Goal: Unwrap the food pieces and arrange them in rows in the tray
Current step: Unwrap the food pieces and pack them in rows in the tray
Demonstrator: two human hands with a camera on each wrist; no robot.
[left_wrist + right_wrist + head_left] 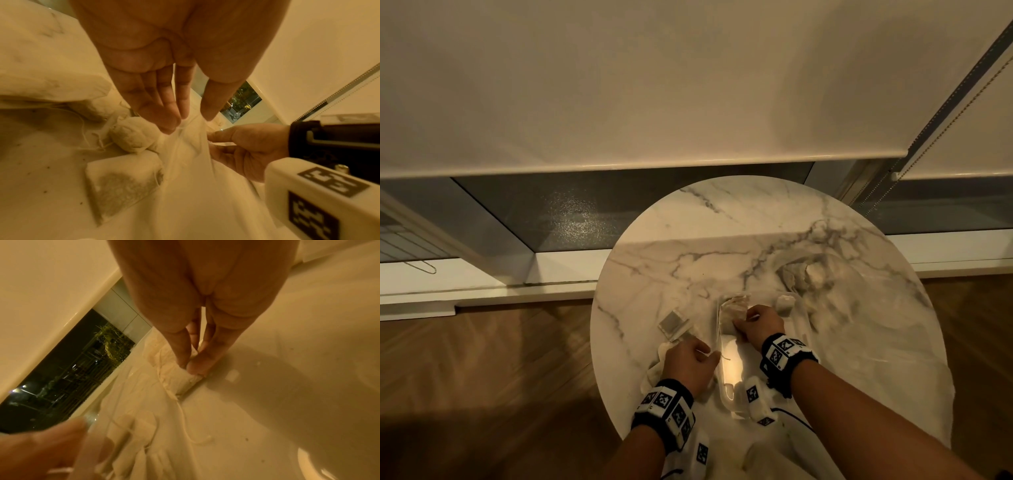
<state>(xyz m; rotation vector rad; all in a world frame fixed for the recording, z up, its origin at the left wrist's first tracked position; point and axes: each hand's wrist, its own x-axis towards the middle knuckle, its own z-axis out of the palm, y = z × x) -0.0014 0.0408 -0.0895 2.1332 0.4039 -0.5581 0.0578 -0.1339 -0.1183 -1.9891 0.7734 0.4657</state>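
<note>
Tea bags, pale and stringed, are the food pieces here. Right hand [758, 322] has thumb and fingers pinched together on one bag [180, 379], setting it down inside the clear tray [726, 394] at the far-left corner. Another bag [784, 303] sits just right of those fingertips, also in the tray. Left hand [688, 363] is at the tray's left rim; its fingers [164, 116] hang nearly straight, close together, tips touching thin clear film [185, 146] or string, not clamped on it as far as I can tell.

Doing it well, my read: lay the bag flat against the tray wall, tuck its string [185, 423] alongside so it doesn't drag the neighbour, release only once it's square to the row. Left hand should steady the rim.

Loose bags [131, 136] and one flat bag [119, 186] lie left of the left fingers on the marble table [722, 222].

Hard to make out: tray edges vanish in glare, its near end is hidden behind the wrist rigs, crumpled plastic [811, 274] beyond the tray is unclear.
</note>
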